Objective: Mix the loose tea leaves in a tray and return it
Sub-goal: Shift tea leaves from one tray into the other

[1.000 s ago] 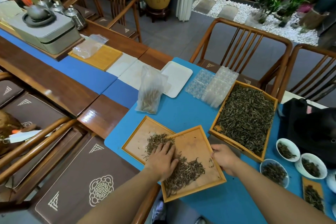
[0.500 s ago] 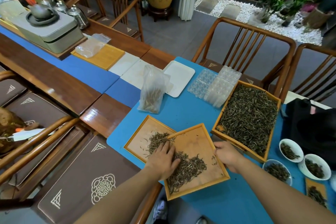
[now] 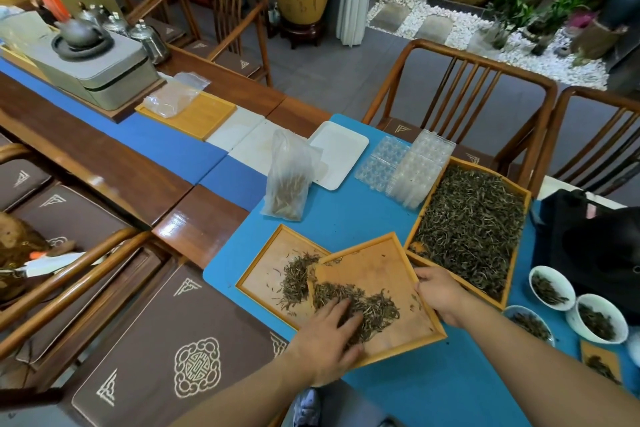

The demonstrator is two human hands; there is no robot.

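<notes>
Hands: left [image 3: 325, 340] flat on wiry tea leaves [image 3: 374, 308]; right [image 3: 438, 291] gripping wooden tray [image 3: 377, 270].

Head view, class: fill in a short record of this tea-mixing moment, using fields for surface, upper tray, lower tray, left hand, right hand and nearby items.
surface: blue mat
upper tray: tilted, overlapping the lower tray
lower tray: flat, some leaves inside
left hand: fingers spread on the tea leaves in the upper tray
right hand: gripping the upper tray's right edge
nearby items: large full tray; plastic bag; white bowls
</notes>
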